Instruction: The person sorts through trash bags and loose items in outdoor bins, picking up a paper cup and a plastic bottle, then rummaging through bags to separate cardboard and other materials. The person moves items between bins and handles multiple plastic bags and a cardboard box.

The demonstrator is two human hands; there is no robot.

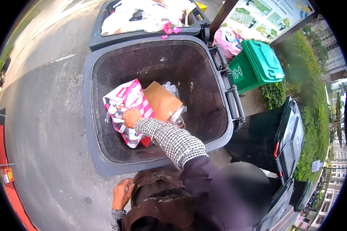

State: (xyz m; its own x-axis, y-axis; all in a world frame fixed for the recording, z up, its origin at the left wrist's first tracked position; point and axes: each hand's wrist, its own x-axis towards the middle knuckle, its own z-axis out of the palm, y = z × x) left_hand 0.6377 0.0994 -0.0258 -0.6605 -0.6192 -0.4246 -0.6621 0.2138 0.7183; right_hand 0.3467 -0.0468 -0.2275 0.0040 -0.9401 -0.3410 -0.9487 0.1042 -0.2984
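Observation:
My right hand (132, 118) reaches down into a large grey wheeled bin (89, 115). Its fingers are curled at the mouth of a pink-and-white striped bag (140, 101), among clear plastic pieces (113, 111) and other litter; what they grip is partly hidden. Right beside the bag lies a brown paper bag (162, 102), with crumpled clear plastic (176, 115) at its edge. Below the bin's near rim, my left hand (122, 193) is held low by my dark brown clothing, its fingers closed. Whatever they may hold does not show.
Another grey bin (94, 40), heaped with white waste and pink petals, stands behind. To the right are a green lidded bin (254, 67), a pink bag (224, 42), a dark lidded bin (258, 134) and a hedge (312, 127). Grey pavement (46, 127) lies left.

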